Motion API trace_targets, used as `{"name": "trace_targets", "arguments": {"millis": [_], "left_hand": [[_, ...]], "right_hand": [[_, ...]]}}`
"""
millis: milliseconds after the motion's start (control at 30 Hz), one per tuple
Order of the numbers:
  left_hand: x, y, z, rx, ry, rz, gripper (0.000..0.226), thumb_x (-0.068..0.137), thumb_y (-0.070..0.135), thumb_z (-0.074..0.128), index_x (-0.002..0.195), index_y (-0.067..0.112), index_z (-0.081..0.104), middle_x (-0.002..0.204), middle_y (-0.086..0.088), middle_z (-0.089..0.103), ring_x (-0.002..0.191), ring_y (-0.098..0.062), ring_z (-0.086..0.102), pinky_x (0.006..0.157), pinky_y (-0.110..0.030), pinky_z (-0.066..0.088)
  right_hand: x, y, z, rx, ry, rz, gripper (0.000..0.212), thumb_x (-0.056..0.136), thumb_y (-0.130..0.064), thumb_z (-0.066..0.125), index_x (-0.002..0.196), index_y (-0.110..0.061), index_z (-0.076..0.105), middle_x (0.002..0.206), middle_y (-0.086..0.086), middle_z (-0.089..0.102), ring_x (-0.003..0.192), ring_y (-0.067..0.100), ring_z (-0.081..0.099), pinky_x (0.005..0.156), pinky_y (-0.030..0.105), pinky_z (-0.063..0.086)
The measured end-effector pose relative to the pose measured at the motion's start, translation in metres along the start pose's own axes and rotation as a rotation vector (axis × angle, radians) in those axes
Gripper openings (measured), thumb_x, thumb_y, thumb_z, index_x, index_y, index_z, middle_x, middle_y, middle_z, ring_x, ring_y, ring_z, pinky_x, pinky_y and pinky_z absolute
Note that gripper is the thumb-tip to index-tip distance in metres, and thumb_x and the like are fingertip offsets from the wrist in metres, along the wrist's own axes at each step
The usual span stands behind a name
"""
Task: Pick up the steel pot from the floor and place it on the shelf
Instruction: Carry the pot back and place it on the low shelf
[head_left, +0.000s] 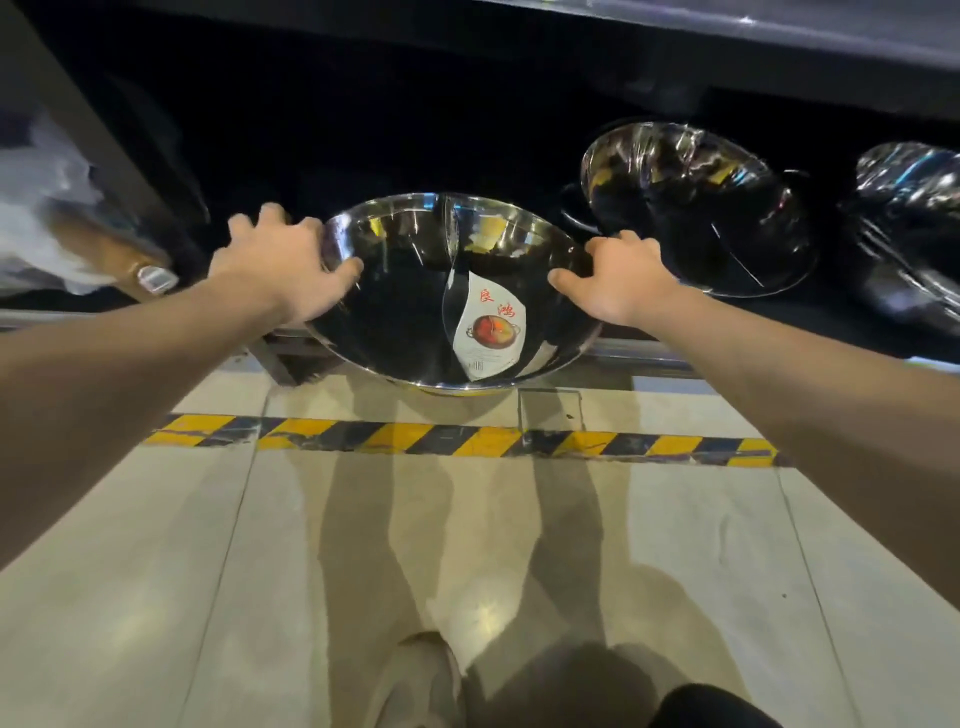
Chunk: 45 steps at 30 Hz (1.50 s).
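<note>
Head view: the left hand (280, 262) and right hand (621, 280) grip opposite rims of the steel pot (405, 291), a round, mirror-bright, divided bowl with a paper label, at the dark shelf (753, 358) edge above the glossy tiled floor (311, 571).

Steel pot (415, 291) mirror-silver with dark reflective interior, its label (491, 325) white with red characters and a red-orange pot picture; floor (701, 545) beige tile crossed by yellow-black diagonal-striped hazard tape (462, 441); shelf (363, 119) recess black.
</note>
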<state>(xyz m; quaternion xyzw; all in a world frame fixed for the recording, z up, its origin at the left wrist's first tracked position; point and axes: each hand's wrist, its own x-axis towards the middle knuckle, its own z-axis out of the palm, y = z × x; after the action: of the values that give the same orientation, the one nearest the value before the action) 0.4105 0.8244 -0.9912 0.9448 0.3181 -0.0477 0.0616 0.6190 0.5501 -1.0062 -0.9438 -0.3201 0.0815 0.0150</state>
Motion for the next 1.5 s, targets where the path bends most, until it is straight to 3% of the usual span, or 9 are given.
{"name": "trace_targets", "arguments": {"millis": [167,333,567,667,1033,1233,1333,1433,1500], "left_hand": [[-0.048,0.010,-0.018,0.009,0.005,-0.042,0.084,0.081,0.081,0.026,0.137,0.022,0.048,0.137,-0.021,0.044,0.122,-0.048,0.041,0.092,-0.056,0.041],[-0.108,0.027,0.004,-0.089,0.027,-0.031,0.099,0.070,0.093,0.016,0.141,0.028,0.040,0.133,-0.024,0.047,0.118,-0.050,0.046,0.091,-0.055,0.043],[-0.102,0.030,0.029,-0.108,0.060,-0.017,0.099,0.073,0.089,0.027,0.136,0.014,0.041,0.133,-0.019,0.049,0.119,-0.046,0.046,0.090,-0.055,0.045],[-0.075,0.023,0.033,-0.088,0.069,-0.016,0.094,0.076,0.085,0.032,0.133,0.011,0.043,0.130,-0.020,0.049,0.118,-0.045,0.046,0.088,-0.056,0.045],[-0.004,0.004,0.061,-0.045,-0.059,-0.059,0.101,0.070,0.091,0.032,0.139,0.017,0.038,0.138,-0.019,0.045,0.122,-0.045,0.043,0.089,-0.057,0.045],[-0.026,0.029,0.072,-0.069,0.045,-0.060,0.115,0.066,0.094,0.032,0.153,0.020,0.018,0.161,-0.022,0.013,0.134,-0.048,0.032,0.103,-0.056,0.037],[-0.027,0.042,0.074,-0.048,0.070,-0.083,0.107,0.072,0.090,0.028,0.151,0.018,0.022,0.161,-0.025,0.008,0.131,-0.050,0.035,0.100,-0.055,0.037],[-0.024,0.051,0.073,-0.055,0.057,-0.113,0.102,0.075,0.088,0.025,0.147,0.016,0.026,0.160,-0.027,0.008,0.128,-0.053,0.036,0.097,-0.057,0.038],[-0.025,0.054,0.074,-0.058,0.053,-0.117,0.099,0.077,0.086,0.024,0.146,0.014,0.027,0.160,-0.028,0.007,0.127,-0.054,0.036,0.097,-0.058,0.038]], "right_hand": [[-0.049,-0.011,-0.015,0.124,0.043,0.008,0.079,0.087,-0.076,0.035,0.132,-0.015,0.058,0.137,0.018,0.048,0.126,0.042,0.038,0.095,0.050,0.039],[-0.105,-0.038,0.004,0.151,0.017,0.000,0.102,0.072,-0.095,0.021,0.134,-0.020,0.052,0.136,0.022,0.048,0.124,0.045,0.036,0.090,0.053,0.040],[-0.099,-0.048,0.023,0.181,0.079,-0.031,0.099,0.070,-0.096,0.026,0.116,-0.014,0.057,0.116,0.017,0.058,0.112,0.038,0.046,0.089,0.048,0.045],[-0.073,-0.055,0.026,0.146,0.090,-0.028,0.099,0.068,-0.097,0.026,0.113,-0.014,0.059,0.112,0.017,0.058,0.111,0.036,0.045,0.079,0.044,0.044],[0.002,-0.061,0.040,0.006,-0.035,-0.064,0.093,0.076,-0.090,0.030,0.131,-0.019,0.055,0.126,0.018,0.055,0.116,0.039,0.042,0.083,0.048,0.047],[-0.013,-0.067,0.055,0.076,0.061,-0.033,0.087,0.090,-0.075,0.036,0.155,-0.019,0.026,0.161,0.023,0.011,0.136,0.044,0.027,0.098,0.053,0.043],[-0.011,-0.061,0.051,0.115,0.096,-0.074,0.083,0.092,-0.072,0.036,0.157,-0.022,0.022,0.161,0.022,0.015,0.136,0.044,0.028,0.098,0.053,0.042],[-0.012,-0.018,0.042,-0.015,0.186,0.051,0.077,0.091,-0.069,0.040,0.150,-0.021,0.031,0.155,0.023,0.028,0.131,0.047,0.033,0.098,0.056,0.039],[-0.015,0.025,0.038,-0.098,0.131,0.236,0.075,0.090,-0.068,0.041,0.148,-0.021,0.031,0.155,0.024,0.024,0.133,0.050,0.029,0.100,0.059,0.035]]}}
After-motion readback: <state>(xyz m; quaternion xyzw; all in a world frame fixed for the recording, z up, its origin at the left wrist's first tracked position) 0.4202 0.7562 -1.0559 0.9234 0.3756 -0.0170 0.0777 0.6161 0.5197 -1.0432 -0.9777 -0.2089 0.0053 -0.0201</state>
